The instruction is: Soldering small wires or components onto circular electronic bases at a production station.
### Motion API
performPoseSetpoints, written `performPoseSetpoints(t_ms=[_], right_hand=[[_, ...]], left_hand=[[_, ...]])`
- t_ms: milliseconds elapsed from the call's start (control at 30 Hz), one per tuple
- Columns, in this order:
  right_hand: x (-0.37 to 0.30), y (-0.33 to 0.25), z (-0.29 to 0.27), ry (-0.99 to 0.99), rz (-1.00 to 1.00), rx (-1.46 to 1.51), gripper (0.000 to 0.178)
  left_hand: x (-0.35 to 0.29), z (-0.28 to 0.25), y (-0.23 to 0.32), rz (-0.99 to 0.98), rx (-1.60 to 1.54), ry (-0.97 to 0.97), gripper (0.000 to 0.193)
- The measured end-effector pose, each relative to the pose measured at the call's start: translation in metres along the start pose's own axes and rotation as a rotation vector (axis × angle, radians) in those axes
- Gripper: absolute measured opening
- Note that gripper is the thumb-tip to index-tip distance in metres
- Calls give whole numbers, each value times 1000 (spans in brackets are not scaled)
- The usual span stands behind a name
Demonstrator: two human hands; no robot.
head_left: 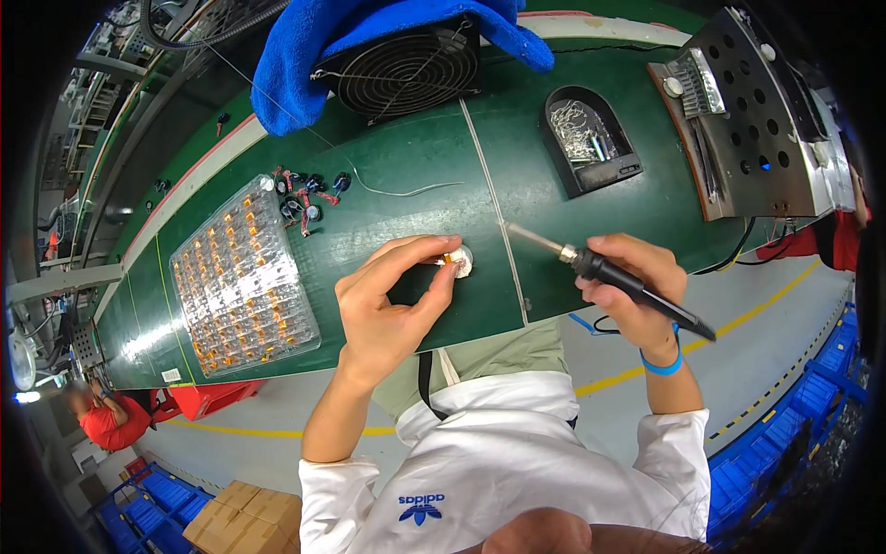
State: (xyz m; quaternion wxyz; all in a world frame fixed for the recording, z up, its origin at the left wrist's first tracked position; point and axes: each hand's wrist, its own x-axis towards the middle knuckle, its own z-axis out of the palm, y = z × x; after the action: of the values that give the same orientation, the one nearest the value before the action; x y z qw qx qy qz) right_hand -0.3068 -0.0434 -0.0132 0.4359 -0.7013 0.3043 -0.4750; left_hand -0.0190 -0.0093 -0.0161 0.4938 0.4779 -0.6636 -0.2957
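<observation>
Left hand [392, 309] pinches a small round white part [459, 261] between thumb and fingertips, pressing it onto the green surface [406, 175]; an orange bit shows at the pinch. Right hand [632, 286] is closed around a soldering iron [600, 268], black rubbery grip, thin metal shaft and tip pointing left toward the part but apart from it. A blue wristband [664, 366] sits on the right wrist.

Surface is a smooth, matte dark green mat, with a thin pale seam line [494, 198] running between the two hands. Left of the left hand lies a clear plastic blister tray [242, 277], glossy, gridded into many small pockets with orange-tinted pieces. Just above the tray sits a loose cluster of small black components with red leads [305, 198]. A thin white wire [406, 191] curls across the mat nearby. Farther back: a black square fan [401, 69] with a wire grille, partly draped by a fuzzy blue towel [305, 55]. To the right of it, a black arched holder with metal wool [586, 138], then a perforated metal box [752, 111].

The white part lies at the left fingertips, near the mat's front edge, the iron tip close on its right.
</observation>
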Motion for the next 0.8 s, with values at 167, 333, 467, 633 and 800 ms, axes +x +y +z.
performPoseSetpoints(t_ms=[167,333,467,633,800], right_hand=[[-5,-5,4,234,-227,-684,40],[-4,-3,10,222,-172,-792,40],[-15,-9,29,248,-145,-503,39],[-3,-1,60,215,-256,-333,40],[-2,7,70,206,-307,-418,40]], left_hand=[[2,-12,14,94,202,16,23],[4,-33,22,286,341,67,22],[18,-98,31,217,523,146,20],[77,-214,-30,-6,667,336,17],[135,-264,-130,-44,1045,261,27]])
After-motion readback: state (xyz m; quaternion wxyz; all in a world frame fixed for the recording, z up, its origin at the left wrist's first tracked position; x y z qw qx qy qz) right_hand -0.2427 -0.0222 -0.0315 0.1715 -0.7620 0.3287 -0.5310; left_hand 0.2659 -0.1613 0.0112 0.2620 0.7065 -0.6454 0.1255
